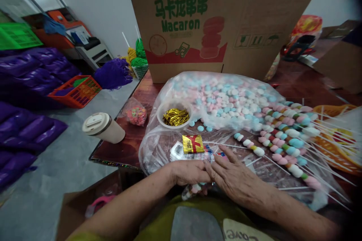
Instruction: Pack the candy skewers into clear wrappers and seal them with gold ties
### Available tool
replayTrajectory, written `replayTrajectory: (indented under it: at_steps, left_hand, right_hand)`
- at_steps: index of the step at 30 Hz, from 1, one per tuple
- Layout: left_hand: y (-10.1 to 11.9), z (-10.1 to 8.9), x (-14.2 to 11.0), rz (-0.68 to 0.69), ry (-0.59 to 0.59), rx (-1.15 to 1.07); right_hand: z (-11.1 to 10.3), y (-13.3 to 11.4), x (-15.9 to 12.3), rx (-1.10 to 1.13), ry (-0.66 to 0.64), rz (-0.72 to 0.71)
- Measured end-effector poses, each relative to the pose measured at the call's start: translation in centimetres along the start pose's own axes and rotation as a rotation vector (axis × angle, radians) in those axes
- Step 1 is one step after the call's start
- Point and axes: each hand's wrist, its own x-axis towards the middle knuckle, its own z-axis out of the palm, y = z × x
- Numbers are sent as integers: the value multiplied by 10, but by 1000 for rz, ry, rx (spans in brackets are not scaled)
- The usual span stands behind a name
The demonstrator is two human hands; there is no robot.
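Holds a loosely curled left hand (190, 171) and a flatter, part-spread right hand (233, 177) together at the fingers, directly over a film-wrapped marshmallow bundle (195, 188) low by the near edge of the table (132, 141) (cannot tell, with fingertips hidden, whether pinched by either). Has a bowl (160, 116) of gold strips (175, 116) set beyond the left hand, presumably for a short reach, at the edge of a clear bag (173, 83) of loose marshmallows (226, 101). Has marshmallow skewers (295, 143) grouped beyond the right hand, bare ends outward, likely for lifting by those ends.
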Motion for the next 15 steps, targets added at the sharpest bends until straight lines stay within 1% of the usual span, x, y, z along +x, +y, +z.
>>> replayTrajectory:
  at_steps: [1,2,3,4,6,7,8,9,10,11,12,13,14,15]
  left_hand:
    - [4,-2,-3,-12,-36,128]
    - [8,-4,-7,-12,-38,308]
    - [11,-5,-10,-6,-8,519]
    - [14,-4,-15,11,43,737]
    - [15,-3,-24,109,198,1095]
    - [12,-2,-29,201,300,1217]
    - [8,-2,-34,326,407,1306]
    - [2,-2,-39,466,512,1364]
    - [-6,-3,-43,587,610,1386]
    - [-15,-5,-47,668,703,1365]
    - [-25,-7,-50,705,794,1291]
    - [-34,-9,-53,702,898,1153]
    - [-42,-11,-56,658,1009,956]
    - [-50,-14,-58,582,1112,717]
  right_hand:
    - [3,-1,-1,18,-28,5]
    - [6,-2,-2,73,-58,32]
    - [7,-3,-1,173,-85,94]
    - [7,-5,0,330,-113,186]
    - [7,-10,4,841,-200,453]
    - [6,-13,7,1113,-257,583]
    - [6,-16,12,1341,-325,679]
    - [6,-16,17,1500,-393,738]
    - [5,-15,23,1585,-455,758]
    - [4,-10,32,1599,-497,746]
    - [2,-2,42,1571,-513,710]
    - [0,10,55,1550,-507,683]
    - [-2,24,71,1463,-458,647]
    - [-3,41,89,1365,-378,614]
